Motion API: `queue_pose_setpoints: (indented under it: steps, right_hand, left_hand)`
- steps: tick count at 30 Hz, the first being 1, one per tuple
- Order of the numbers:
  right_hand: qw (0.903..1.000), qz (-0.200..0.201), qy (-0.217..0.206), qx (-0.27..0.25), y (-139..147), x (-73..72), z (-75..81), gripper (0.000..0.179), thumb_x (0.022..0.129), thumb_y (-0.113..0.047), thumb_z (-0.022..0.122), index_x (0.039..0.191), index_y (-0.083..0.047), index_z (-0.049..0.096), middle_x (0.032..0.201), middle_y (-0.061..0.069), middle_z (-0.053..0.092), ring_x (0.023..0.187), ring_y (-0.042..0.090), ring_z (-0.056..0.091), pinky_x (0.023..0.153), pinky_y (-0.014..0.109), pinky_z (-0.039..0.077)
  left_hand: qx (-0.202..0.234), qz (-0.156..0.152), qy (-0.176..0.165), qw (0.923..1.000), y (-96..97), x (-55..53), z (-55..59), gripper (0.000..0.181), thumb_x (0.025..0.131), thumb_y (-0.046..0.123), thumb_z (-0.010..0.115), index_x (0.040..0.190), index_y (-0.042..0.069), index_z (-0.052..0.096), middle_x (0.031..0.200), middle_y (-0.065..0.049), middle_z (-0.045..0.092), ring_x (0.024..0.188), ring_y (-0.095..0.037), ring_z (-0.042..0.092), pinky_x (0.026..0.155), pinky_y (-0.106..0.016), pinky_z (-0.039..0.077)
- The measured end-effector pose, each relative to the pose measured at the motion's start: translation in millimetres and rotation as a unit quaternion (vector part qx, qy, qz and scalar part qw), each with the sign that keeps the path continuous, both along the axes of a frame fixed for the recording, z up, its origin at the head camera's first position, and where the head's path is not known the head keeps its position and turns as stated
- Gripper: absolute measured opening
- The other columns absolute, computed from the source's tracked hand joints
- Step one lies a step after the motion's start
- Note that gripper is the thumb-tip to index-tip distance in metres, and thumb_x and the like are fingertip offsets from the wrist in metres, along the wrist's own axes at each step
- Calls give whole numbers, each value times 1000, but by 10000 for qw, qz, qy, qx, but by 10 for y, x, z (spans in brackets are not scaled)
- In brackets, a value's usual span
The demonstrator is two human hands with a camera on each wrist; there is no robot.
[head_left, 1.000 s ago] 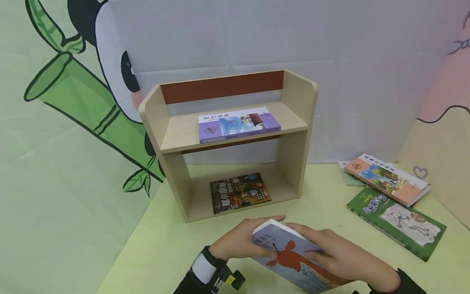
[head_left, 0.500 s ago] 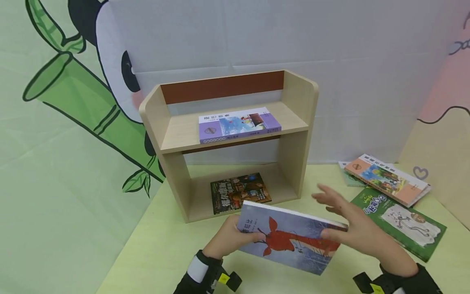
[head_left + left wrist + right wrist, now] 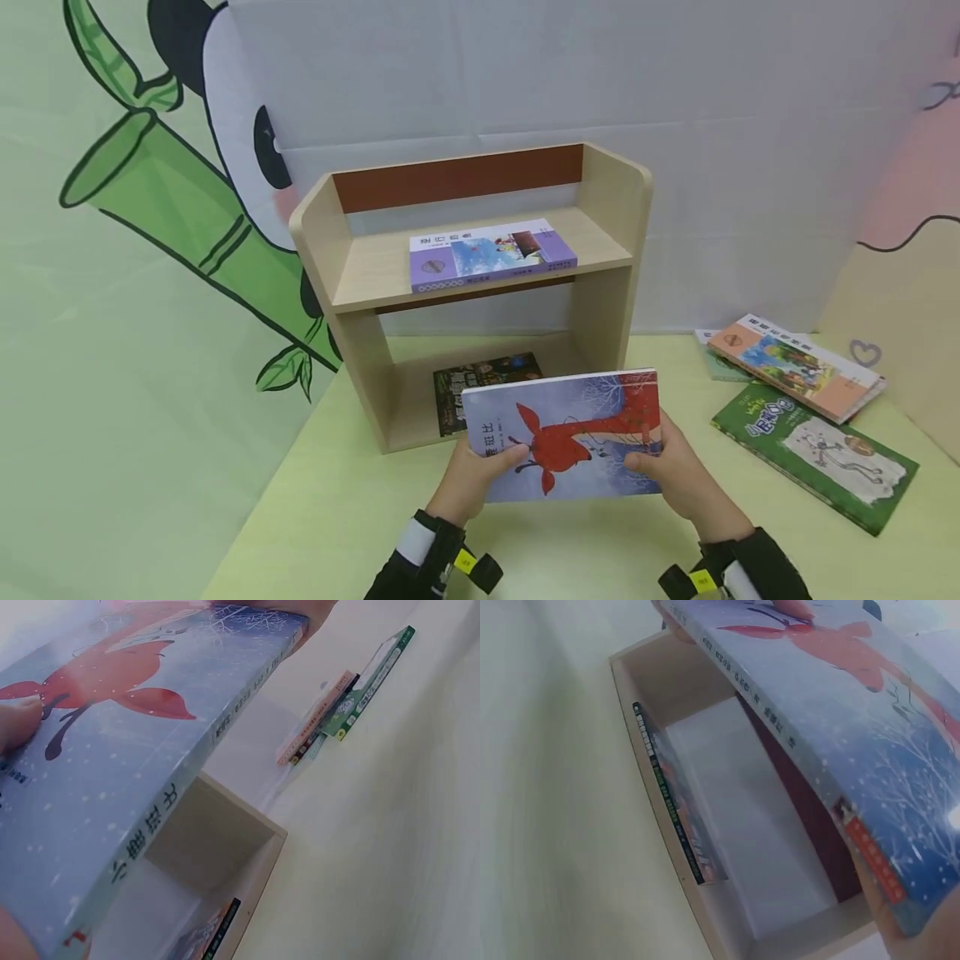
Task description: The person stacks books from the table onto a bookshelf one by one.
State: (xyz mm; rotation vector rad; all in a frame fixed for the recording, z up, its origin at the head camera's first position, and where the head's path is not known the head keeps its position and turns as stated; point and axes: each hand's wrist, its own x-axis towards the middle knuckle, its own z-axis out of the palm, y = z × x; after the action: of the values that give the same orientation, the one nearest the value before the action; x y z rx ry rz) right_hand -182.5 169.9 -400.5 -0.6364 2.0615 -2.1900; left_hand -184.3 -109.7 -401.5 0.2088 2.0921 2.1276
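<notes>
Both hands hold a blue book (image 3: 585,475) with a red deer on its cover, tilted up in front of the bookshelf. At its left end the left hand (image 3: 468,479) grips it, thumb on the cover. The right hand (image 3: 686,479) grips the right end the same way, its other fingers mostly hidden behind. In the left wrist view the book's spine (image 3: 161,814) faces the camera. The held book partly covers a dark book (image 3: 468,379) lying on the lower shelf. A purple and white book (image 3: 491,254) lies flat on the upper shelf.
The wooden bookshelf (image 3: 637,217) stands on the pale yellow table (image 3: 315,517) against a cloth backdrop. To the right, an orange and white book (image 3: 795,362) rests partly on a green book (image 3: 825,467), with a pale green book (image 3: 723,367) behind.
The right hand came off the book's edge half a second ago and now grips its right end again. The book has turned to nearly level and risen toward the shelf.
</notes>
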Motion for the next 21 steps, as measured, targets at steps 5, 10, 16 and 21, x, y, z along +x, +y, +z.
queue_pose_setpoints:
  steps: [5,10,16,21]
  right_hand:
    - [9938,-620,-648,651,-173,-118,33,67,84,-22,76,136,-6,37,120,8,59,105,20,58,91,45,48]
    - [9858,-806,-956,1117,-339,-296,6,64,81,-22,79,134,-8,44,119,14,59,104,25,58,90,45,49]
    - [9845,-608,-1371,907,-539,-480,-76,63,82,-24,79,133,-9,47,110,9,65,93,22,64,82,37,53]
    - [9787,-400,-1950,493,-655,-586,-228,54,84,-19,76,129,-4,51,102,9,68,86,24,68,75,34,55]
  left_hand:
    - [-80,179,-99,9998,-58,-63,-75,54,82,27,78,125,7,53,110,-12,67,95,-28,68,81,-50,55]
    - [-19,497,-324,9982,-154,-83,-162,54,85,30,76,127,7,52,110,-10,68,94,-25,68,80,-48,56]
    - [-41,785,-532,9955,-297,-167,-247,52,88,30,73,129,4,54,105,-9,68,87,-22,68,77,-43,57]
    - [-48,879,-822,9927,-372,-208,-273,50,87,27,74,126,1,55,101,-8,69,85,-22,68,74,-40,57]
